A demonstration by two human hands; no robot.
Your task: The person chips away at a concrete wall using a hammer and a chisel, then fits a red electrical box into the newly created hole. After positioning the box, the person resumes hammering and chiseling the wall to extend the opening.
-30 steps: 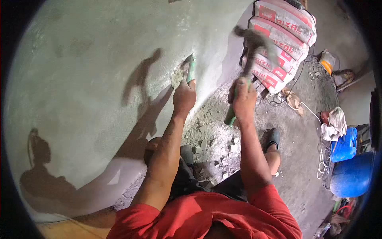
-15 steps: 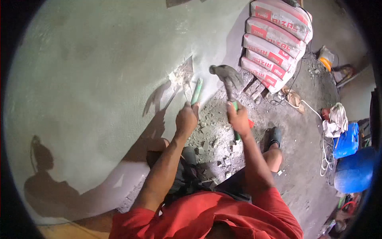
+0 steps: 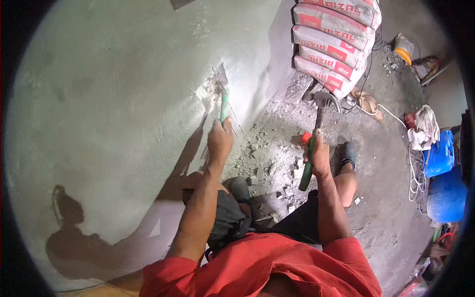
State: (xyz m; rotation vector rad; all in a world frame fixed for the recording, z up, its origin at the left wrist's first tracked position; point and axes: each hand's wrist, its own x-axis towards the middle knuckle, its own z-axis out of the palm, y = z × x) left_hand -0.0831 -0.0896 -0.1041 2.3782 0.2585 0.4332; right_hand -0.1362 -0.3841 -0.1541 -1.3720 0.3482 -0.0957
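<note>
My left hand (image 3: 219, 141) is closed around a green chisel (image 3: 225, 103). Its far end reaches a rough, broken-out hole (image 3: 217, 84) in the plastered wall; the very tip is hard to make out. My right hand (image 3: 320, 157) grips a claw hammer (image 3: 319, 116) with a green handle, out to the right of the chisel and apart from it. The hammer's metal head is up, in front of the lowest sack. Just left of my right fingers shows a small red object (image 3: 306, 137), seemingly on the floor.
Stacked cement sacks (image 3: 336, 44) stand against the wall. Broken rubble (image 3: 267, 168) covers the floor between my feet. At the right lie a white cable (image 3: 411, 180), a blue jug (image 3: 439, 156) and a blue drum (image 3: 448, 198). The smooth wall (image 3: 114, 123) fills the left.
The hammer has swung away to the right and down from beside the chisel. My left hand has shifted left, bringing the chisel in line with the hole. The view has moved slightly.
</note>
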